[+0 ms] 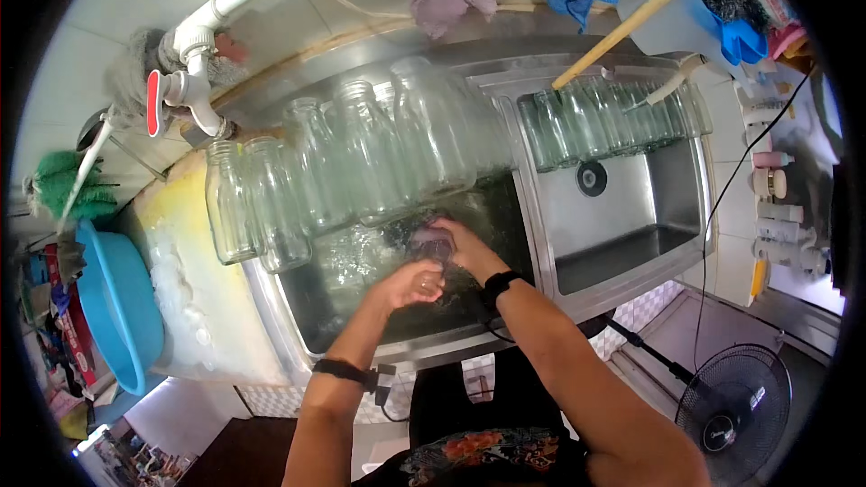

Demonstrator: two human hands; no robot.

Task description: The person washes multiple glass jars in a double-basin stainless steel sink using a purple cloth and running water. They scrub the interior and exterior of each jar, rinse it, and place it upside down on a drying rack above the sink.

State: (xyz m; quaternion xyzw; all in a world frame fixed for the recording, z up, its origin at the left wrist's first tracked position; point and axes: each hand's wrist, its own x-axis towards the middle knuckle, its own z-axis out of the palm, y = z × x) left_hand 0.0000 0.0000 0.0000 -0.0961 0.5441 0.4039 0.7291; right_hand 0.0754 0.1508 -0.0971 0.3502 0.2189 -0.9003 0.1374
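Observation:
Both hands are together over the water-filled left sink basin (487, 307). My right hand (463, 248) has its fingers wrapped round a pinkish, see-through thing (433, 243). It looks like glass, but its kind is unclear. Just nearer to me, my left hand (415, 284) is curled with its fingers closed, right by that thing; whether it grips part of it is hidden. Dark and bright ripples surround the hands. Beyond them, several large clear glass bottles (370, 153) stand in a row across the back of the basin, and two shorter ones (280, 207) stand at its left.
Several glass bottles (604, 117) line the back of the right basin (622, 257), where a wooden stick (631, 22) slants in. A red-handled tap (171, 99) juts from the wall at left. A blue tub (117, 298) sits far left; a black fan (735, 406) stands lower right.

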